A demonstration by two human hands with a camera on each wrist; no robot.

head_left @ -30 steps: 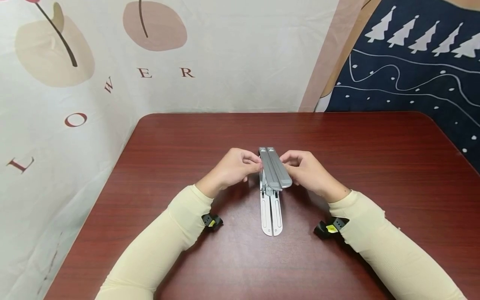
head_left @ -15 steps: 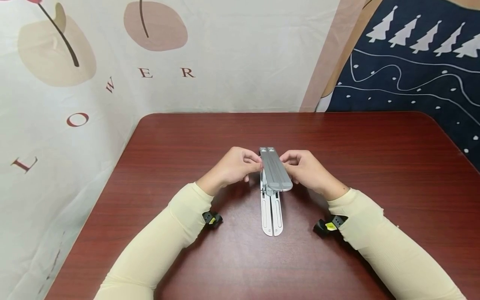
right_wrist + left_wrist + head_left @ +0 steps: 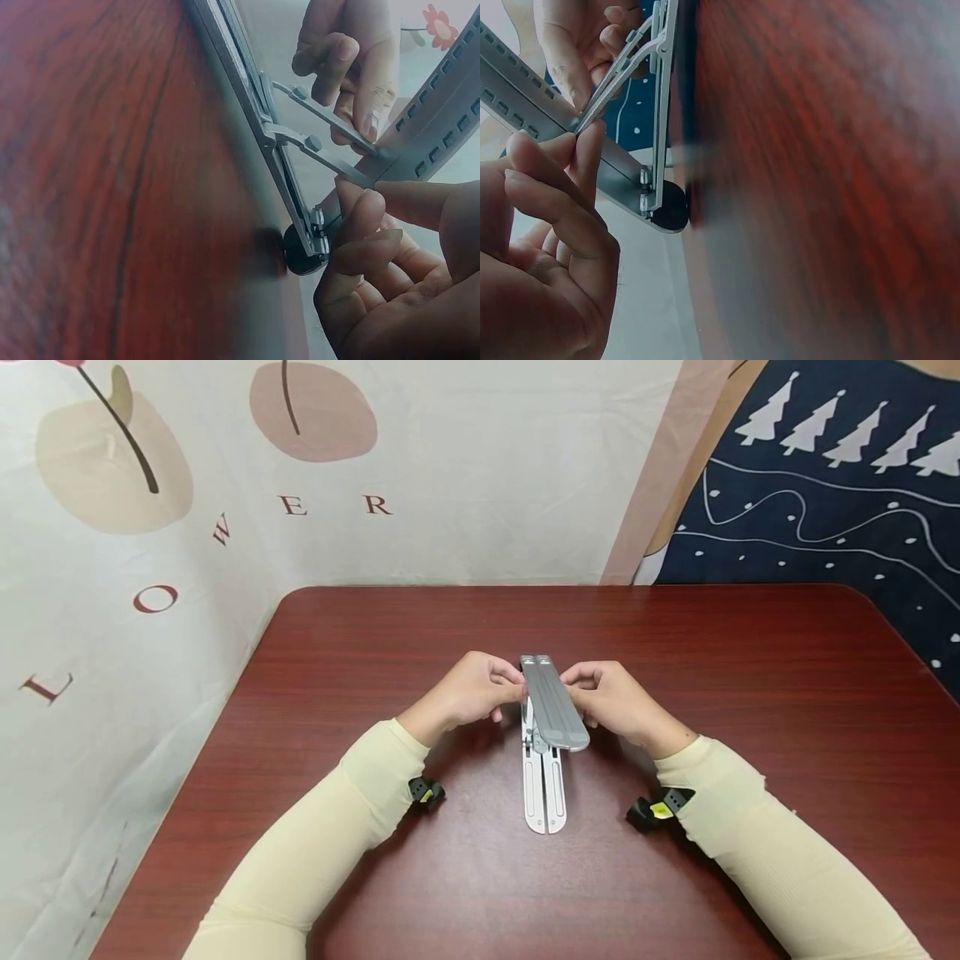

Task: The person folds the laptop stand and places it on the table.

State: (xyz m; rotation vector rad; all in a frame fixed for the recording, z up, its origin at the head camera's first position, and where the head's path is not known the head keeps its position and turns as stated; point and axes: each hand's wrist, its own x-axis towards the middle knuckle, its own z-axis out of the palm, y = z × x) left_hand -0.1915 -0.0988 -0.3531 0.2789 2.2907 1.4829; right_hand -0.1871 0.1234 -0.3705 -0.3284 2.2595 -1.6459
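Observation:
A silver folding laptop stand (image 3: pixel 555 706) rests on the table between both hands, its slotted upper arms tilted up over the lower legs (image 3: pixel 544 793). My left hand (image 3: pixel 468 689) pinches a support strut (image 3: pixel 600 109) at its tip, against the slotted underside of one upper arm (image 3: pixel 529 94). On the other side, my right hand (image 3: pixel 618 702) pinches the other strut (image 3: pixel 330 157) between thumb and forefinger in the same way. The remaining fingers of both hands are bent loosely. Near the hinge, a black foot (image 3: pixel 671 206) touches the tabletop.
The reddish-brown wooden table (image 3: pixel 375 627) has rounded far corners. A pale curtain (image 3: pixel 480 468) with printed letters hangs behind it, beside a dark blue cloth (image 3: pixel 825 518) with white trees. Black wrist cameras (image 3: pixel 425 793) sit below the sleeves.
The upper arms of the laptop stand have drawn together, and their raised ends have swung slightly toward the viewer and right. Both hands keep their pinch, nearly in place.

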